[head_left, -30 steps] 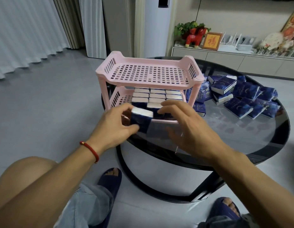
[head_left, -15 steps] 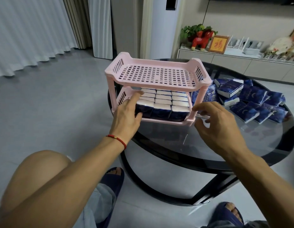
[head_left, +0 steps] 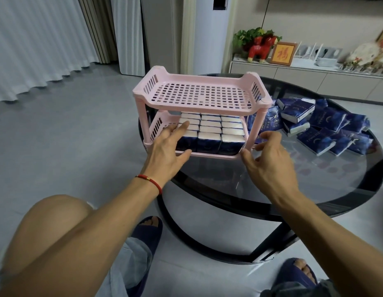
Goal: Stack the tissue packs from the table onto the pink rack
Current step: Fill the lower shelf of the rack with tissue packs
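On glass table (head_left: 272,185), right of pink rack (head_left: 199,97): loose tissue packs (head_left: 327,129), nearer relaxed, empty right hand (head_left: 270,159); left hand (head_left: 169,144) flat-fingered, pressing packs filling lower shelf.

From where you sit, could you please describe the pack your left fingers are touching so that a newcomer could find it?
Find the pink rack on the round glass table; its lower shelf holds three columns of upright tissue packs. The pack is in the leftmost column, where the left hand has its straight fingertips on the white top.
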`<state>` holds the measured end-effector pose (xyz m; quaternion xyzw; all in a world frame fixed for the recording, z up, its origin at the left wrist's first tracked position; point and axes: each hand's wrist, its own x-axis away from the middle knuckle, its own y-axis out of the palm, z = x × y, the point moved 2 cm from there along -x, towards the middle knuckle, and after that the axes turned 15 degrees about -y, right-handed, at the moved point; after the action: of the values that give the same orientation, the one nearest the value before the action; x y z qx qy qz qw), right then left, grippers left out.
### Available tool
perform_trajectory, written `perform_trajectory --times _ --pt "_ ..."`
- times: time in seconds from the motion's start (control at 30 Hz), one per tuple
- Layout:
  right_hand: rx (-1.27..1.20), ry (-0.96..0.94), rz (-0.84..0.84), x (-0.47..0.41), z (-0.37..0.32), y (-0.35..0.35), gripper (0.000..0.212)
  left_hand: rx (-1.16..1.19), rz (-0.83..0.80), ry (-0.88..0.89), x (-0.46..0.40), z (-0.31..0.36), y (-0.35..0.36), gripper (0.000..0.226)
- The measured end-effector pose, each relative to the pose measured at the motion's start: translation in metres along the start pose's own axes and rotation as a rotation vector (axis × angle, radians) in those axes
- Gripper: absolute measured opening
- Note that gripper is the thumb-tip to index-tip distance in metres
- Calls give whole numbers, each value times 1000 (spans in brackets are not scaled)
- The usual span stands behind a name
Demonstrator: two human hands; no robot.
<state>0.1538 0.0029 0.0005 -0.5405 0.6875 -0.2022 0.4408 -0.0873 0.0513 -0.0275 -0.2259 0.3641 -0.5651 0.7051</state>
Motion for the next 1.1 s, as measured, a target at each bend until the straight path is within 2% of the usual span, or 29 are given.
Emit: perform_trajectory --times 0.13,0.23,0.37,0.53,0.67,0.87,0.93,1.0,1.1 --pt "16 31 -28 2 5 -1 38 -141 17 37 8 10 -2 83" --pt "69 97 -79 -6 24 -9 35 -315 168 153 23 28 -12 65" --pt "185 182 -22 -20 69 -30 39 -243 260 387 48 57 -13 42" --pt "355 327 94 -32 134 -62 57 -97 58 498 61 89 15 39" --pt "439 260 14 -33 162 -65 64 -29 -80 417 61 112 40 37" --pt "337 235 -54 -31 168 -67 61 61 -200 324 63 145 76 38" --pt "225 168 -125 -27 162 -73 60 79 -239 295 61 156 86 41" --pt "156 -3 -212 -18 151 -81 58 54 -285 266 56 169 97 50" --pt "32 -178 -311 -4 139 -90 57 -54 -440 183 43 185 115 61"
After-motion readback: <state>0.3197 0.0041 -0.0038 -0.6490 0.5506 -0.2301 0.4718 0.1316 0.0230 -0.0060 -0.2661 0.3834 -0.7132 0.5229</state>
